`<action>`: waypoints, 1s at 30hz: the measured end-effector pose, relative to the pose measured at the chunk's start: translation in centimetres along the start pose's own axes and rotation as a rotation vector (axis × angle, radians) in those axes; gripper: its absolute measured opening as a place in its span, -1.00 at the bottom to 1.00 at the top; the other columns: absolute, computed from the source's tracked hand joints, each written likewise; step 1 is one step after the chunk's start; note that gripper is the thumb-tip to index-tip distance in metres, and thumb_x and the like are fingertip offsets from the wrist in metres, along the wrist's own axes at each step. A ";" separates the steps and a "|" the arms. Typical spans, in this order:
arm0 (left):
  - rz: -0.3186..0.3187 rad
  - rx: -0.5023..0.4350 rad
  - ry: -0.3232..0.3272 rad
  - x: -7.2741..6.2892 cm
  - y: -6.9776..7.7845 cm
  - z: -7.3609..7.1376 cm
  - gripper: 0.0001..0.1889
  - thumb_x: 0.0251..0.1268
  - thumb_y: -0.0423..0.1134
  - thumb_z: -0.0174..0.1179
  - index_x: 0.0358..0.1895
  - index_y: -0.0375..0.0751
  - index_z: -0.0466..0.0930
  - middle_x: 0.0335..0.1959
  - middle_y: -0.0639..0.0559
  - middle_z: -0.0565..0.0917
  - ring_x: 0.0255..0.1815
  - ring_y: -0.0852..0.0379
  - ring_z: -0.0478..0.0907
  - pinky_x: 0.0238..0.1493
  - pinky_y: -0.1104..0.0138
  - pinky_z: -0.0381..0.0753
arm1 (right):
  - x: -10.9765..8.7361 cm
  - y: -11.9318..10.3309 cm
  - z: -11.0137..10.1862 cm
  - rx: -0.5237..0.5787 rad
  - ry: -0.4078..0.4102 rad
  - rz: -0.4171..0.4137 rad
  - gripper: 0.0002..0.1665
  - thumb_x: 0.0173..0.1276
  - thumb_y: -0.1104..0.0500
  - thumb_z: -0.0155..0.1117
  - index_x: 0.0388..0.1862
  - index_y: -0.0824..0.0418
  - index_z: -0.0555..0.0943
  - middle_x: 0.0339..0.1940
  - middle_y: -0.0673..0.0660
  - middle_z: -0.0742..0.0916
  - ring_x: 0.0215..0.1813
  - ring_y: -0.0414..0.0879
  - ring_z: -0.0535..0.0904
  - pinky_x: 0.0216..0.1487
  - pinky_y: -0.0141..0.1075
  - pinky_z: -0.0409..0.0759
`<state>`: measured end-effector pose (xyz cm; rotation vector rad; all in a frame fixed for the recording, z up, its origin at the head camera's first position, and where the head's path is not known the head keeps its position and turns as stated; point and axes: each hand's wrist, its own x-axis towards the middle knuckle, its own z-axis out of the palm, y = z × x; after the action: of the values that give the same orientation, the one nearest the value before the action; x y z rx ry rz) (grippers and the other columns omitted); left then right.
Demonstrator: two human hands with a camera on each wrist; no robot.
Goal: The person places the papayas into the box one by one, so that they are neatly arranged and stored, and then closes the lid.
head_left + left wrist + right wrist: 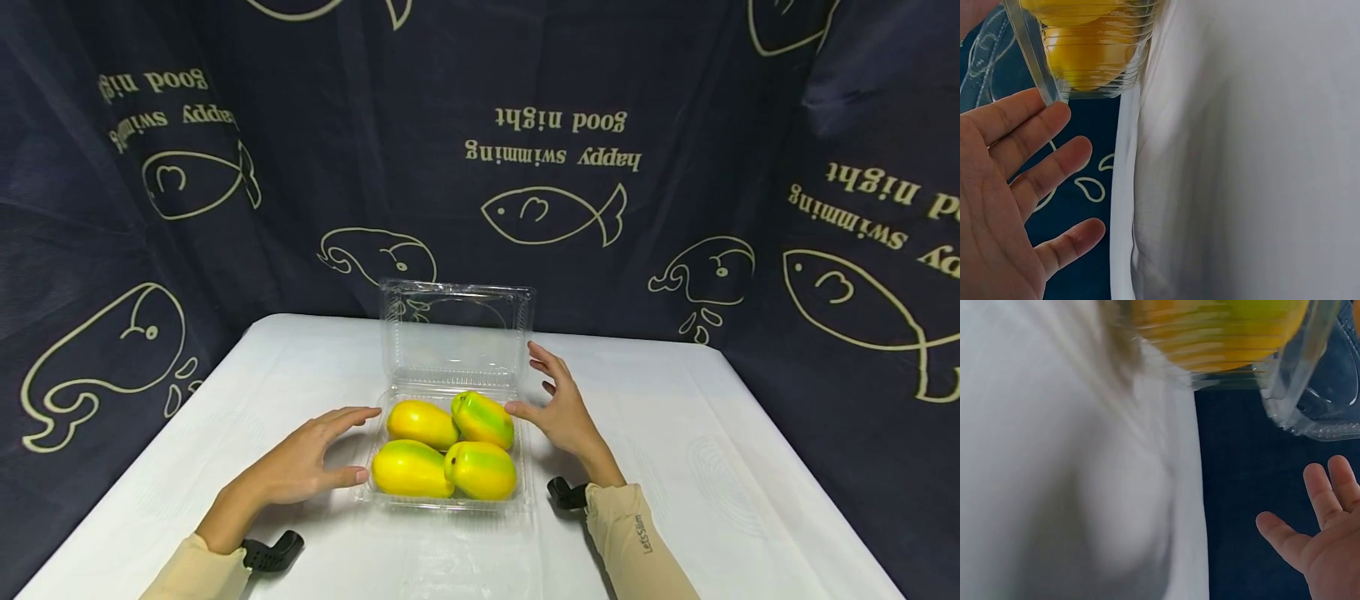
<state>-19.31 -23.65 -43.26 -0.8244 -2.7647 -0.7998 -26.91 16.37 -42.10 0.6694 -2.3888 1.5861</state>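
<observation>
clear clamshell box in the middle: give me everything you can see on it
The clear plastic clamshell box sits on the white tablecloth, its hinged lid standing open and upright at the far side. The ribbed tray holds four yellow-green mangoes, two rows of two. The left hand and right hand flank it, fingers spread; whether either hand touches the box cannot be told.

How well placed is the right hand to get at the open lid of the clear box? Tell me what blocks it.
Probably yes. The right hand is open beside the clear box, its fingers level with the upright lid. Nothing lies between them; the four yellow-green fruits sit lower, inside the tray.
</observation>
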 end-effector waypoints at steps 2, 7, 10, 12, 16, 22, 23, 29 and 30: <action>-0.003 -0.009 -0.002 0.0 0.0 0.0 -0.18 0.15 0.24 0.35 0.49 0.11 0.33 0.44 0.09 0.44 0.42 -0.09 0.43 0.31 -0.27 0.37 | 0.0 -0.3 -0.1 0.010 0.005 -0.005 0.15 0.13 0.13 0.60 0.61 -0.09 0.15 0.57 0.09 0.29 0.54 0.16 0.24 0.48 0.33 0.17; -0.004 -0.029 -0.006 0.0 0.0 0.0 -0.21 0.20 0.22 0.33 0.49 0.12 0.33 0.43 0.17 0.44 0.35 0.00 0.50 0.29 -0.18 0.46 | 0.1 -1.0 -0.2 0.039 0.022 -0.035 0.13 0.13 0.22 0.59 0.60 -0.02 0.17 0.56 0.13 0.30 0.54 0.22 0.23 0.47 0.36 0.14; 0.011 -0.040 0.000 0.0 0.0 -0.1 -0.24 0.24 0.19 0.31 0.48 0.08 0.34 0.41 0.20 0.46 0.31 0.03 0.53 0.26 -0.14 0.50 | 0.0 -1.4 -0.4 0.046 0.035 -0.043 0.06 0.17 0.21 0.56 0.58 -0.04 0.22 0.54 0.11 0.32 0.53 0.20 0.24 0.47 0.34 0.16; 0.020 -0.040 0.004 0.0 -0.1 -0.1 -0.26 0.26 0.18 0.30 0.48 0.05 0.35 0.40 0.21 0.46 0.30 0.04 0.54 0.24 -0.13 0.52 | -0.1 -1.8 -0.6 0.051 0.045 -0.044 0.00 0.21 0.19 0.53 0.56 -0.09 0.26 0.52 0.08 0.34 0.53 0.16 0.25 0.48 0.31 0.18; 0.013 -0.035 0.008 0.0 -0.1 -0.2 -0.28 0.28 0.17 0.29 0.48 0.06 0.35 0.39 0.23 0.46 0.31 0.05 0.53 0.25 -0.12 0.52 | -0.1 -2.3 -0.9 0.077 0.051 -0.075 -0.15 0.30 0.16 0.45 0.52 -0.13 0.32 0.50 0.06 0.36 0.55 0.15 0.25 0.49 0.31 0.17; 0.026 -0.010 0.035 -0.1 0.0 -0.6 -0.32 0.30 0.09 0.31 0.46 0.07 0.36 0.38 0.18 0.48 0.28 0.05 0.55 0.21 -0.09 0.56 | -0.2 -2.9 -1.6 0.113 0.065 -0.178 -0.33 0.48 -0.02 0.25 0.49 0.10 0.37 0.49 0.18 0.36 0.52 0.20 0.26 0.45 0.37 0.16; 0.029 -0.004 0.043 0.0 0.0 -0.7 -0.32 0.30 0.08 0.31 0.46 0.07 0.36 0.38 0.18 0.48 0.27 0.05 0.56 0.20 -0.08 0.57 | -0.2 -3.1 -1.7 0.114 0.070 -0.190 -0.33 0.49 -0.06 0.22 0.48 0.12 0.38 0.48 0.19 0.37 0.51 0.18 0.27 0.45 0.36 0.18; 0.056 0.018 0.107 0.0 0.0 -1.2 -0.34 0.27 -0.01 0.36 0.44 0.16 0.36 0.34 0.25 0.50 0.22 0.09 0.57 0.16 -0.03 0.59 | -0.4 -4.1 -2.2 0.101 0.079 -0.230 -0.39 0.55 -0.07 0.13 0.44 0.19 0.42 0.46 0.20 0.40 0.48 0.15 0.30 0.44 0.34 0.20; 0.059 0.018 0.120 0.0 0.0 -1.3 -0.34 0.27 -0.03 0.37 0.43 0.17 0.36 0.32 0.27 0.50 0.21 0.10 0.58 0.16 -0.01 0.59 | -0.4 -4.2 -2.3 0.099 0.077 -0.234 -0.40 0.55 -0.07 0.12 0.44 0.19 0.42 0.46 0.21 0.40 0.48 0.15 0.30 0.44 0.35 0.19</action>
<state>-19.37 -24.31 -42.18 -0.8229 -2.6264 -0.7850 -24.77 17.17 -37.87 0.8554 -2.1011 1.6056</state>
